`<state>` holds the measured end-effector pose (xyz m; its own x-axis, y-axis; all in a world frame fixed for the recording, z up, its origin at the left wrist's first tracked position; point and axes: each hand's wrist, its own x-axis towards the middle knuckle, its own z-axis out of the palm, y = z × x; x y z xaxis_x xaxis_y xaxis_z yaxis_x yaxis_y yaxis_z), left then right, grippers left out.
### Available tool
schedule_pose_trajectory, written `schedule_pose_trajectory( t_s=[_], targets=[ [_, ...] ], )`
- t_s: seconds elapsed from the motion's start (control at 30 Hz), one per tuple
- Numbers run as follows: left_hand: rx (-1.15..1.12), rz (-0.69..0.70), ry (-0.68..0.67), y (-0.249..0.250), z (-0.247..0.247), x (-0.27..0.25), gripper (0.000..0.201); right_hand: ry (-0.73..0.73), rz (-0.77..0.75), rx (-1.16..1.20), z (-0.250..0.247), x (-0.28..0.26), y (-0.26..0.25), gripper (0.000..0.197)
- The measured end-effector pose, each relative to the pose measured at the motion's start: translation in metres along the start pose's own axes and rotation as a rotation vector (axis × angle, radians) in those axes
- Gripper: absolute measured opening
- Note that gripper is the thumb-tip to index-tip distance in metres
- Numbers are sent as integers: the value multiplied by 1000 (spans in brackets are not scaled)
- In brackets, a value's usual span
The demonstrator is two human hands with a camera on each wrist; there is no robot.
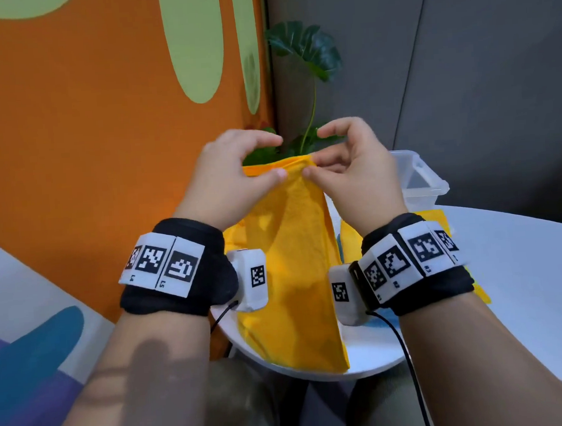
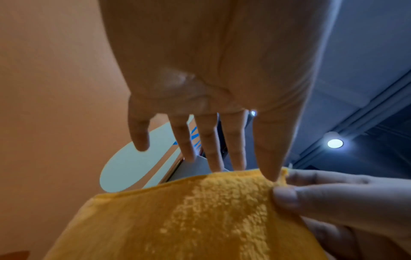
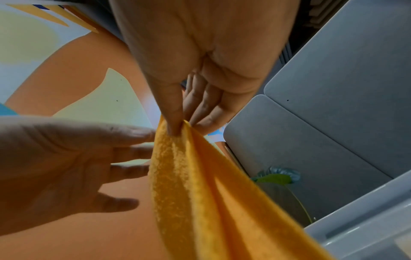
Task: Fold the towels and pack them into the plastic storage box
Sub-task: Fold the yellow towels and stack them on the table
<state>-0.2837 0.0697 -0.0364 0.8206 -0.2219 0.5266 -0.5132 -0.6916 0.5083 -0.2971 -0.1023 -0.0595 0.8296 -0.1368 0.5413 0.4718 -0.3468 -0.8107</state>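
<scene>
A yellow towel (image 1: 292, 261) hangs in the air over the white round table (image 1: 524, 280), its lower end reaching the table's near rim. My left hand (image 1: 272, 165) pinches the top edge with the thumb in front and fingers behind. Right beside it, my right hand (image 1: 316, 164) pinches the same edge at the corner. In the left wrist view my left hand (image 2: 244, 168) meets the towel (image 2: 189, 219) at its top hem. In the right wrist view my right hand (image 3: 186, 128) grips the bunched towel (image 3: 200, 193). The clear plastic storage box (image 1: 419, 178) stands open behind my right hand.
More yellow towels (image 1: 444, 222) lie on the table behind my right wrist. A potted plant (image 1: 306, 53) rises behind the hands in the corner. An orange and green wall (image 1: 70, 127) stands close on the left, grey panels on the right.
</scene>
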Motion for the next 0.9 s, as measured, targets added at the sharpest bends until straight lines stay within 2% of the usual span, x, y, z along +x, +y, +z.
schedule_pose_trajectory(
  t_s=[0.07,0.13,0.23,0.47,0.63,0.9],
  targets=[
    [-61,36,-113,2,5,-1,39,-50,4,40,3,-1,0,36],
    [-108,39,-158,1,11,-2,33,-92,-3,62,5,-1,1,34],
    [-148,5,-74,-1,17,-1,15,-100,-34,60,7,0,2,29],
    [-80,-15,36,-4,25,2,10,-84,-125,-257,15,-5,7,16],
    [-110,-10,186,-1,15,7,13,-123,-42,-348,15,-10,16,18],
    [-214,76,386,0,4,13,17,-217,38,-338,17,-11,17,21]
  ],
)
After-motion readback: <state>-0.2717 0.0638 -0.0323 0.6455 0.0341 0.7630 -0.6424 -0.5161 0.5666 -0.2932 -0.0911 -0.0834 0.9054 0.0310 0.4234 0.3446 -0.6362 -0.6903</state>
